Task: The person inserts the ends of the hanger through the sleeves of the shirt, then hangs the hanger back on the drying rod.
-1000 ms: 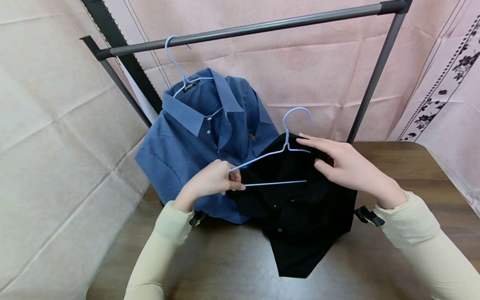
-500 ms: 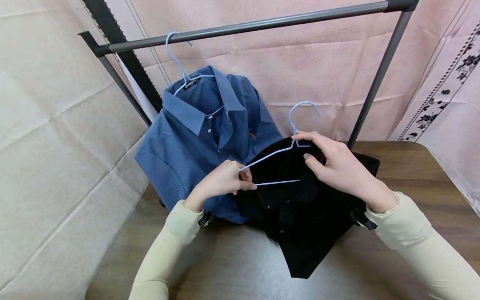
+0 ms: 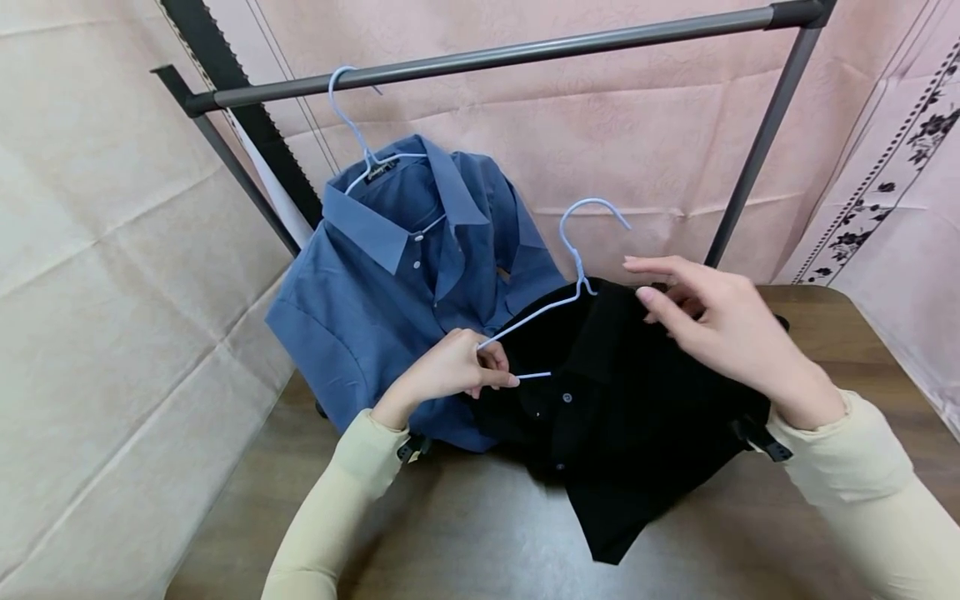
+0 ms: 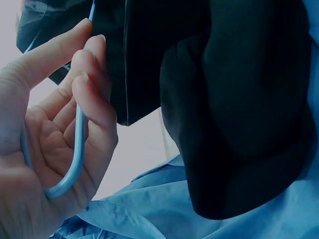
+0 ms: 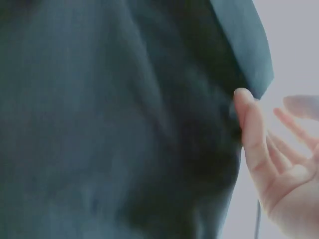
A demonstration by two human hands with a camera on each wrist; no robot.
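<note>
My left hand (image 3: 461,364) grips one end of a light blue hanger (image 3: 528,315). In the left wrist view the hanger's rounded end (image 4: 75,164) passes through the curled fingers. A black short-sleeved shirt (image 3: 660,408) hangs on the hanger's other side, its collar (image 3: 600,329) near the hook (image 3: 564,223). My right hand (image 3: 712,321) is at the shirt's far shoulder, fingers loosely bent and apart. In the right wrist view one fingertip (image 5: 242,94) lies against the dark cloth (image 5: 149,119) by the collar. The shirt hides the hanger's far arm.
A blue shirt (image 3: 360,292) hangs on another light blue hanger (image 3: 352,125) from the grey rack bar (image 3: 510,57). The rack's right post (image 3: 765,150) stands behind my right hand. Below is a wooden table (image 3: 450,533), with pale cloth (image 3: 135,250) around it.
My right hand first came to the hanger's neck, then moved right, off it. The black shirt's collar now covers more of the hanger's far arm and lower bar. My left hand shifted slightly right.
</note>
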